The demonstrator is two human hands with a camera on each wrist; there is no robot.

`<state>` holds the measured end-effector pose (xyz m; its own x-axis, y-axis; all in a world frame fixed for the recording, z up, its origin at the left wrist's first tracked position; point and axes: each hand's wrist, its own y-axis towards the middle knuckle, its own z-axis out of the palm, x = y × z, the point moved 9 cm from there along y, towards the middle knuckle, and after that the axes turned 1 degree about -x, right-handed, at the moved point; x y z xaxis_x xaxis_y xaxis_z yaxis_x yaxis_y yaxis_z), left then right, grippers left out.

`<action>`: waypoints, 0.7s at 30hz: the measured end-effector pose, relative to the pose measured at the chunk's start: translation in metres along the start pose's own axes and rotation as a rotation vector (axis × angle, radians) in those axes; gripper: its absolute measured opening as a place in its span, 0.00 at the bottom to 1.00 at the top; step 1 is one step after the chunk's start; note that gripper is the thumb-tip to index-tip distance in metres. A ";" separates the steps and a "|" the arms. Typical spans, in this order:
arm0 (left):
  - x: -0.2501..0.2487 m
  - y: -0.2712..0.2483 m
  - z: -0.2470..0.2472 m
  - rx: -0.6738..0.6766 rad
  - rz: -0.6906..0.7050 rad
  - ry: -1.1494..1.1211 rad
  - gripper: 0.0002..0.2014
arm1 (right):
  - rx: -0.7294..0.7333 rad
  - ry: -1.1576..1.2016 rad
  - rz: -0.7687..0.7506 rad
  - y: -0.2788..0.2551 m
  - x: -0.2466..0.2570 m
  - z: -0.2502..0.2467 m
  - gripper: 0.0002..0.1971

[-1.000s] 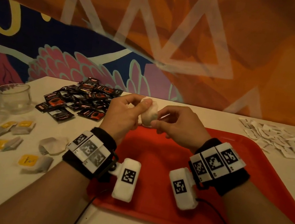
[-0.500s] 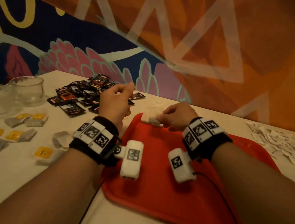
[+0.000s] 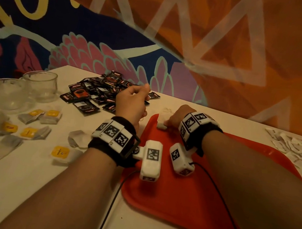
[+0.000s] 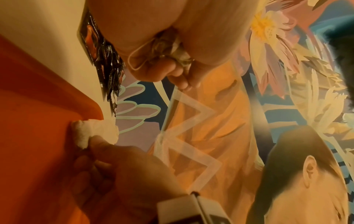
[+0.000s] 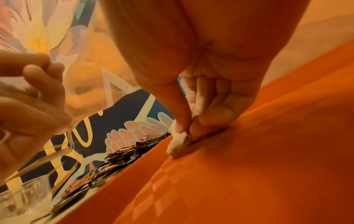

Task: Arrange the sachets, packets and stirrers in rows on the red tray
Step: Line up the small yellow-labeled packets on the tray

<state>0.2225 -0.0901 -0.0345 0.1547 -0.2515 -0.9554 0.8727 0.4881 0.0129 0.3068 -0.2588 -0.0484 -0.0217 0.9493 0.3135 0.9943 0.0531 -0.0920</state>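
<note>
In left palm (image 4: 168,45), crumpled wrapper (image 4: 172,44)

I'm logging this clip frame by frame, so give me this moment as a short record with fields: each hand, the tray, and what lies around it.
right hand: pinches a white sachet bundle down at the red tray's far left corner
left hand: raised above the table, fingers curled round crumpled wrapping and a thin loop, seen in the left wrist view
red tray: only the white bundle visible on it
black packets: heap left of the tray
white sachets: scattered right of the tray
yellow-tagged tea bags: loose at left, near two glass bowls
</note>
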 end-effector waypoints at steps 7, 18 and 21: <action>0.001 -0.001 0.000 0.003 -0.012 0.013 0.07 | 0.045 0.142 -0.051 -0.001 0.003 0.004 0.22; 0.010 -0.002 0.011 0.111 -0.108 -0.061 0.17 | -0.038 0.008 -0.017 0.003 -0.010 -0.010 0.25; 0.014 -0.012 0.023 0.226 -0.183 -0.109 0.24 | -0.006 0.190 -0.086 -0.007 -0.015 -0.021 0.15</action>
<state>0.2254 -0.1190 -0.0416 0.0231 -0.4120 -0.9109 0.9697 0.2308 -0.0798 0.3028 -0.2793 -0.0330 -0.0867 0.8661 0.4923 0.9903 0.1288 -0.0523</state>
